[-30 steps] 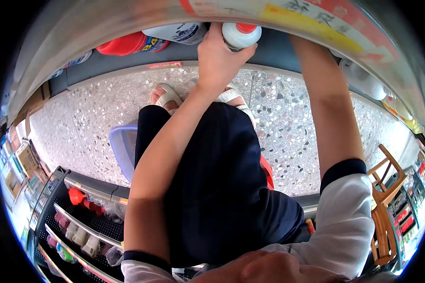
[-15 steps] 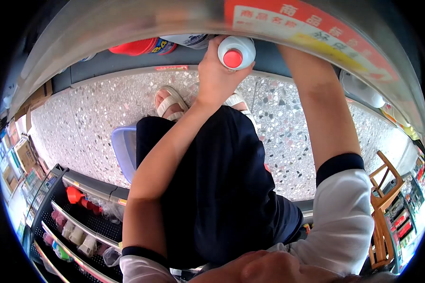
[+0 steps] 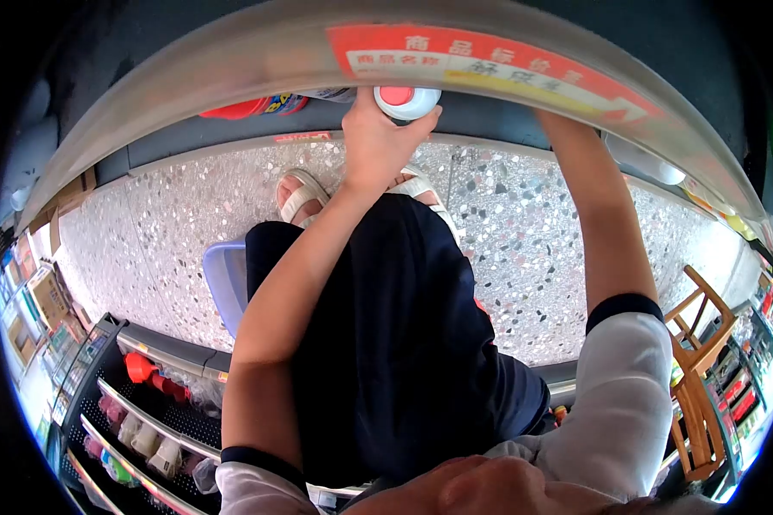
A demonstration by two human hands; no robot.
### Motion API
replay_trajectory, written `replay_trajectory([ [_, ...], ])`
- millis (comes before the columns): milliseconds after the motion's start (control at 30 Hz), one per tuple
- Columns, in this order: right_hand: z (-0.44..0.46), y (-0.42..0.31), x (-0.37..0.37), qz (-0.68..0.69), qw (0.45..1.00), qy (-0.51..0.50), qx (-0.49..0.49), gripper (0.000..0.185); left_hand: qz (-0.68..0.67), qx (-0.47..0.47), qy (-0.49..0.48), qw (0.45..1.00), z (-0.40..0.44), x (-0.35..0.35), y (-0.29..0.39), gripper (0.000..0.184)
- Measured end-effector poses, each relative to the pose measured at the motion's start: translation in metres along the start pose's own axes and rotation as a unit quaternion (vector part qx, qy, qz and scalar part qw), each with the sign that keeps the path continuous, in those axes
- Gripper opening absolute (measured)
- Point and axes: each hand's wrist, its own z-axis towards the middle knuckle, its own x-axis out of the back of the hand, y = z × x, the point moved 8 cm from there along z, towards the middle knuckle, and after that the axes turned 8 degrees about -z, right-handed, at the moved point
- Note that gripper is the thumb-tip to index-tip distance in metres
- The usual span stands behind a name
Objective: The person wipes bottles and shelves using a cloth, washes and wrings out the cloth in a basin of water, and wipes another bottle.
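Note:
My left hand (image 3: 380, 137) is wrapped around a white bottle (image 3: 419, 106) with a red cap (image 3: 396, 95), seen from above at the edge of the low shelf. The upper shelf's rim covers part of the bottle. Left of it lie a red container (image 3: 253, 108) with a blue and yellow label and, closer, a whitish pack with dark print (image 3: 331, 93). My right forearm (image 3: 597, 184) reaches in beneath the upper shelf; the right hand itself is hidden behind the rim.
A clear shelf rim (image 3: 258, 60) carrying a red and white price tag (image 3: 489, 64) curves across the top. Behind me are a black rack of goods (image 3: 159, 416) and a wooden chair (image 3: 700, 369). A bluish plastic tub (image 3: 223, 279) stands on the speckled floor (image 3: 163, 240).
My left hand and the bottle have shifted slightly up and left, deeper under the rim. The shelf rim and its tag appear lower and further left in view.

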Motion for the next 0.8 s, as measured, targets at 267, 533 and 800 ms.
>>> replay_trajectory([
  [267,-0.035,0.018,0.008,0.007,0.994,-0.097,0.046,0.03,0.05,-0.057,0.003,0.997,0.01,-0.006,0.005,0.037],
  [533,-0.099,0.008,0.001,-0.023,0.977,-0.131,0.166,0.031,0.057,-0.035,-0.074,0.995,0.029,-0.062,0.0,0.037],
  [800,-0.131,-0.038,0.026,0.142,0.92,-0.269,0.247,0.049,0.153,-0.016,-0.153,0.976,0.058,-0.121,-0.002,0.037],
])
